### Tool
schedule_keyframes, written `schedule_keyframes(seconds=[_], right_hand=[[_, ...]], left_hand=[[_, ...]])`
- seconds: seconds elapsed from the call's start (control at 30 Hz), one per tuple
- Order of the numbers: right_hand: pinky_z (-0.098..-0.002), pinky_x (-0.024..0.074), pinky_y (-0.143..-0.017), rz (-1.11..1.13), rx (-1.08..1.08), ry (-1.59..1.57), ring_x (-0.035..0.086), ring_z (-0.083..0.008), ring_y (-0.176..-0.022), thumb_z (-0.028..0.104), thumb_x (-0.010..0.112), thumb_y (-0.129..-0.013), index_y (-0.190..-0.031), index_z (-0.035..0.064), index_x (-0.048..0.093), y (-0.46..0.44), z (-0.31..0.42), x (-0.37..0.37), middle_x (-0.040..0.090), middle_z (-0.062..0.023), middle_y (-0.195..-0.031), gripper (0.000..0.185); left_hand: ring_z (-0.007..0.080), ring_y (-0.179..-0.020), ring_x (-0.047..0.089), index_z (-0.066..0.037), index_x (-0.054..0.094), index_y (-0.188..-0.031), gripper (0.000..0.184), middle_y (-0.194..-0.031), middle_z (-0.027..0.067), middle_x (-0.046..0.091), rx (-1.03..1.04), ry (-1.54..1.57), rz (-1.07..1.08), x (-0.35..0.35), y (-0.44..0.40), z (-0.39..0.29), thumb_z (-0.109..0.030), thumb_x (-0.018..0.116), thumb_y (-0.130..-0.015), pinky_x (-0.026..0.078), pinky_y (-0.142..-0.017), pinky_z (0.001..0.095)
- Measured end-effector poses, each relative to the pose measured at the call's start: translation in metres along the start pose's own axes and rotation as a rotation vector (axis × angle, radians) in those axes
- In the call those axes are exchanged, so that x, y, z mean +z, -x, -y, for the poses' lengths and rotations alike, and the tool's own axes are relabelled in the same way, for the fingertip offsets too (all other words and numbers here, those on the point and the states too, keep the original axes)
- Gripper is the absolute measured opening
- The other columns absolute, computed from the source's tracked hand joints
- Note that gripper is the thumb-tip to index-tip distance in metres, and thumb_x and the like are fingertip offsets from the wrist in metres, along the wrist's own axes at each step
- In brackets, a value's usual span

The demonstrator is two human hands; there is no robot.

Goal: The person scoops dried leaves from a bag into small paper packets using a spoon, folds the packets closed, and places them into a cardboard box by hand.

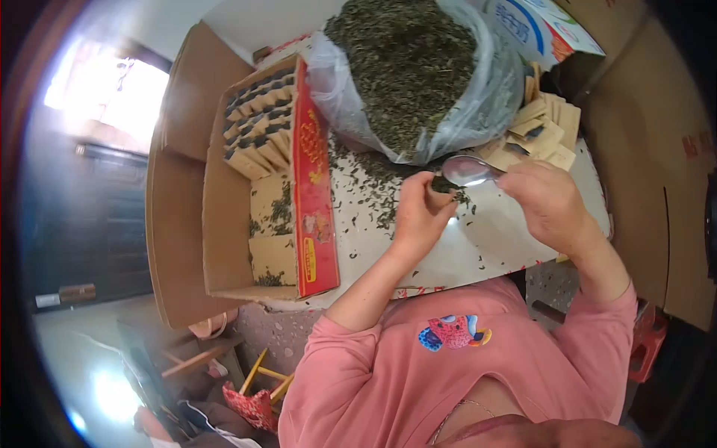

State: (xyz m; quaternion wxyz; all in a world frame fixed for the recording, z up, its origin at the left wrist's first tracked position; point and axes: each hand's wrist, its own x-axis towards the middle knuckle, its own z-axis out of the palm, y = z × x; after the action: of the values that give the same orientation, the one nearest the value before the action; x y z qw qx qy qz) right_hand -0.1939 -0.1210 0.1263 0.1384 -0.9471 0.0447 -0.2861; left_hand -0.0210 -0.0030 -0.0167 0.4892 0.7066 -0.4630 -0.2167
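My right hand [549,203] is closed around the handle of a shiny metal spoon [469,170], whose bowl points left toward my other hand. My left hand [420,216] pinches a small brown paper packet [442,197] just below the spoon; fingers hide most of it. Behind both hands stands a clear plastic bag [489,97], wide open and heaped with dried dark green leaves [403,71]. To the right of the bag lies a loose pile of flat brown paper packets [549,131].
A red-sided cardboard box [317,216] at the left holds rows of filled packets [261,123] at its far end. Leaf bits are scattered over the white tabletop [358,257]. A blue-and-white carton [538,30] stands at the back right. Another person's legs [216,425] show at lower left.
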Motion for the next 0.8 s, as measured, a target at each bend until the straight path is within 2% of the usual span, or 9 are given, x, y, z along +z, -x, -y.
schedule_keyframes(seconds=[0.07, 0.13, 0.17, 0.23, 0.33, 0.43, 0.57, 0.63, 0.8], right_hand=[[-0.0346, 0.0503, -0.068, -0.107, 0.167, -0.083, 0.063, -0.0281, -0.076, -0.012, 0.059, -0.076, -0.094, -0.0017, 0.062, 0.02, -0.003, 0.008, 0.065, -0.0153, -0.087, 0.021], [-0.0292, 0.0501, -0.071, -0.18, 0.307, -0.114, 0.064, -0.0207, -0.078, -0.006, 0.059, -0.086, -0.096, -0.0019, 0.063, 0.043, -0.005, 0.015, 0.066, -0.0119, -0.088, 0.011], [-0.0292, 0.0501, -0.071, -0.183, 0.288, -0.133, 0.064, -0.0207, -0.078, -0.006, 0.059, -0.086, -0.096, -0.0019, 0.063, 0.053, -0.006, 0.018, 0.066, -0.0119, -0.088, 0.011], [-0.0246, 0.0491, -0.072, -0.321, 0.677, -0.45, 0.062, -0.0129, -0.078, 0.001, 0.058, -0.092, -0.1, -0.0012, 0.063, 0.073, -0.007, 0.022, 0.066, -0.0073, -0.09, 0.009], [-0.0225, 0.0486, -0.072, -0.337, 0.811, -0.611, 0.06, -0.0091, -0.077, 0.006, 0.056, -0.095, -0.102, -0.0005, 0.063, 0.097, -0.017, 0.033, 0.065, -0.0045, -0.091, 0.012], [-0.0227, 0.0484, -0.071, -0.33, 0.855, -0.646, 0.059, -0.0089, -0.075, 0.007, 0.056, -0.096, -0.103, -0.0001, 0.062, 0.11, -0.019, 0.047, 0.065, -0.0049, -0.091, 0.012], [-0.0227, 0.0489, -0.071, -0.333, 0.889, -0.708, 0.06, -0.0087, -0.074, 0.007, 0.056, -0.096, -0.104, -0.0001, 0.062, 0.118, -0.017, 0.059, 0.065, -0.0047, -0.09, 0.013], [-0.0221, 0.0491, -0.069, -0.315, 0.904, -0.718, 0.059, -0.0084, -0.073, 0.008, 0.056, -0.096, -0.103, 0.0004, 0.063, 0.121, -0.016, 0.062, 0.065, -0.0048, -0.09, 0.013], [-0.0219, 0.0493, -0.069, -0.261, 0.913, -0.701, 0.06, -0.0085, -0.073, 0.007, 0.056, -0.095, -0.102, 0.0001, 0.063, 0.127, -0.014, 0.067, 0.065, -0.0048, -0.089, 0.013]], left_hand=[[0.0188, -0.094, 0.056, 0.0, 0.046, -0.124, 0.062, -0.109, 0.0103, 0.052, -0.013, 0.007, 0.007, 0.0, 0.004, -0.011, -0.009, 0.078, -0.072, 0.047, -0.081, 0.0309], [0.0168, -0.095, 0.057, 0.001, 0.043, -0.125, 0.064, -0.111, 0.0102, 0.054, -0.063, 0.056, 0.048, -0.006, 0.004, -0.016, -0.009, 0.079, -0.073, 0.047, -0.083, 0.0295], [0.016, -0.096, 0.057, 0.001, 0.042, -0.125, 0.065, -0.111, 0.0099, 0.054, -0.078, 0.113, 0.064, -0.011, 0.004, -0.02, -0.009, 0.079, -0.073, 0.047, -0.084, 0.029], [0.0146, -0.097, 0.058, 0.001, 0.04, -0.128, 0.068, -0.113, 0.0094, 0.054, -0.129, 0.204, 0.076, -0.031, 0.004, -0.043, -0.008, 0.08, -0.074, 0.047, -0.086, 0.0284], [0.014, -0.102, 0.057, 0.0, 0.038, -0.131, 0.073, -0.115, 0.0076, 0.055, -0.137, 0.23, 0.137, -0.072, 0.005, -0.081, -0.008, 0.082, -0.072, 0.047, -0.091, 0.031], [0.014, -0.106, 0.056, 0.0, 0.04, -0.13, 0.071, -0.114, 0.0064, 0.055, 0.041, 0.252, 0.099, -0.119, 0.003, -0.109, -0.007, 0.081, -0.073, 0.049, -0.091, 0.0319], [0.0136, -0.097, 0.06, 0.001, 0.045, -0.125, 0.064, -0.109, 0.0089, 0.06, -0.078, 0.142, -0.153, -0.191, -0.021, -0.119, -0.007, 0.081, -0.072, 0.05, -0.086, 0.0289], [0.0142, -0.095, 0.061, 0.001, 0.045, -0.123, 0.06, -0.105, 0.0092, 0.063, -0.007, 0.134, -0.242, -0.217, -0.038, -0.099, -0.006, 0.079, -0.074, 0.051, -0.084, 0.0287], [0.0147, -0.088, 0.062, 0.0, 0.051, -0.114, 0.051, -0.097, 0.008, 0.065, -0.289, -0.001, -0.263, -0.242, -0.054, 0.001, -0.006, 0.081, -0.073, 0.052, -0.078, 0.0301]])
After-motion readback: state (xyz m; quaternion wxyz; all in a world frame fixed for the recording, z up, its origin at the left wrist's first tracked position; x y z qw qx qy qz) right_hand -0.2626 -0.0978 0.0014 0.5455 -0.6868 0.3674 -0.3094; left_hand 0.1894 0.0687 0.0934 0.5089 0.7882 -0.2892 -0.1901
